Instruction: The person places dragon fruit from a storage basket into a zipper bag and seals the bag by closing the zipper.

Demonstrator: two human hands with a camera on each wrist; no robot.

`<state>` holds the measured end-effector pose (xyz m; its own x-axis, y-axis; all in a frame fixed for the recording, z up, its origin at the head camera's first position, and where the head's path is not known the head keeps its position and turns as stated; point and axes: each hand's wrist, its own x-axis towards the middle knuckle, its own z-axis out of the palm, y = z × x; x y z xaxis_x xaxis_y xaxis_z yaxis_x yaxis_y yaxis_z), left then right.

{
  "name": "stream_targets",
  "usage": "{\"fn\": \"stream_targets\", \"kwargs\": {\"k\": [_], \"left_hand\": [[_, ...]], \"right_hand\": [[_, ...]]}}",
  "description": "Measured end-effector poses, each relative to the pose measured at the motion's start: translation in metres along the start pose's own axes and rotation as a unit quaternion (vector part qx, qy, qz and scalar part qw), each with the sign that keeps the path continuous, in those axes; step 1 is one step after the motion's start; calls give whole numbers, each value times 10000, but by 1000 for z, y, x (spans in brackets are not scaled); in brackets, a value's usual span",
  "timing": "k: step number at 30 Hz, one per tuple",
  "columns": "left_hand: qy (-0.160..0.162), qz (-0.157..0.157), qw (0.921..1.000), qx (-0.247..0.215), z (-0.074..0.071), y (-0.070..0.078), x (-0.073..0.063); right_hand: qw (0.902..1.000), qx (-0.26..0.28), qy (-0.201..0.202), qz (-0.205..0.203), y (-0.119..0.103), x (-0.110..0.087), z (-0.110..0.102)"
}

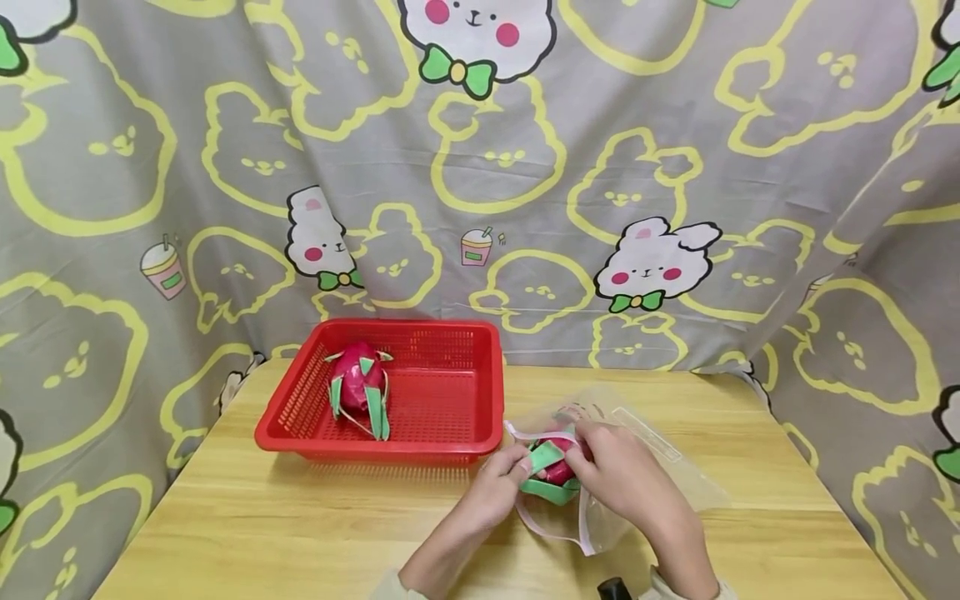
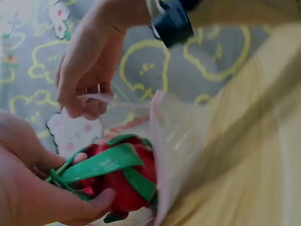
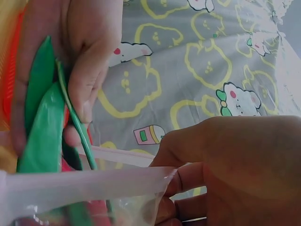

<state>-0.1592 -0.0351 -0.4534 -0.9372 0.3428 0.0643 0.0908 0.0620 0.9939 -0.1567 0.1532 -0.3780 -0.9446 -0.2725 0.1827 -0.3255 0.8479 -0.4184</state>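
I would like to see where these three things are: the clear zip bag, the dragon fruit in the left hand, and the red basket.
Clear zip bag [image 3: 103, 184]: right wrist view, pale opening strip.
Held dragon fruit [image 2: 117, 183]: left wrist view, red skin.
Red basket [image 1: 420, 447]: head view, front rim.

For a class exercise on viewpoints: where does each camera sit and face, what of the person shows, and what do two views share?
Head: worn on the head, facing forward and down at the table and red basket; left hand, right hand and forearms show.
Left wrist: worn there, facing the held dragon fruit; both hands show.
Right wrist: worn there, facing the opening of the plastic bag; both hands show.
Both wrist views share the plastic bag, held dragon fruit and patterned curtain.
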Motion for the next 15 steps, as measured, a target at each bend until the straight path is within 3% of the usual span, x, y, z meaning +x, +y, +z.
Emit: {"fn": "stream_targets", "kwargs": {"k": [1,3,6,9,15], "left_hand": [[-100,-234,9973,-693,2,-2,1],[-276,-677,9778,-1963,7,-6,2],[-351,-1086,9474,-2989,14,-10,3],[-301,-1232,9358,-3288,22,-12,1],[10,-1132,9285,-3536,33,-16,1]], "right_hand": [[10000,5,13,3,0,0,0],[10000,7,46,30,1,-1,-1],[9999,-38,122,42,4,-2,-2],[9998,-61,198,42,8,-2,-4],[9997,57,128,212,14,-1,-8]]}}
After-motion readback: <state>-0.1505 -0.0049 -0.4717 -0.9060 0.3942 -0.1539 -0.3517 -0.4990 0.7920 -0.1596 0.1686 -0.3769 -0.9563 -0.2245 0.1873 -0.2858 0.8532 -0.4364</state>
